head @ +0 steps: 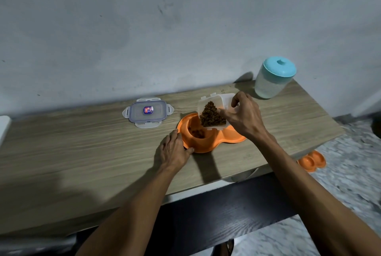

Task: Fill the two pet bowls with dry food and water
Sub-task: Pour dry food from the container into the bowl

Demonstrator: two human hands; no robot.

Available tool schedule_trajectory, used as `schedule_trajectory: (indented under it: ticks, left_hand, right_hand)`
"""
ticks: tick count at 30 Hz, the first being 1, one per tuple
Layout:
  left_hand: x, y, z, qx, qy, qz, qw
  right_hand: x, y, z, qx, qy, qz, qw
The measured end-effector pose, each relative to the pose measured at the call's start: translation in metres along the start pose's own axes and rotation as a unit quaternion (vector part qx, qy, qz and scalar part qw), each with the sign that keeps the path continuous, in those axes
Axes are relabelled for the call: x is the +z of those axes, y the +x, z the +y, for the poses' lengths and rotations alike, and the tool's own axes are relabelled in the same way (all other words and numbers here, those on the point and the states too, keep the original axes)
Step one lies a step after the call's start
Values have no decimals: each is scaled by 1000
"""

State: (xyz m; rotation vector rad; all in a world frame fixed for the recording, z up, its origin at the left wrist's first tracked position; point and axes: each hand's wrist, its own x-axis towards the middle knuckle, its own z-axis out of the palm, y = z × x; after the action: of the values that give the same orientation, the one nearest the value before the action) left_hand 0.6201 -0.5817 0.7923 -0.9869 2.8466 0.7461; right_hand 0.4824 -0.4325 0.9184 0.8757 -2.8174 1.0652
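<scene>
Both forearms (127, 214) reach in from the near edge. My left hand (174, 149) rests with straight fingers against the left rim of the orange double bowl (208, 144), steadying it on the surface (82, 152). My right hand (245, 118) grips the clear container (223, 99), tipped over the left cup, where some dry food (198, 133) lies. I judge the pour partway: hold the mouth low, tilt slowly, and leave the right cup for water, presumably from the teal-lidded jug (272, 78) far right.
</scene>
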Motion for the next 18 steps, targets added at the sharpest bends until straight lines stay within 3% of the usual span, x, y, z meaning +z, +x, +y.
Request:
schedule_trajectory:
  ticks: [18]
  left_hand:
    - [-1, -2, 2, -10, 10, -10, 1000]
  right_hand:
    - [0, -2, -1, -15, -10, -2, 1000]
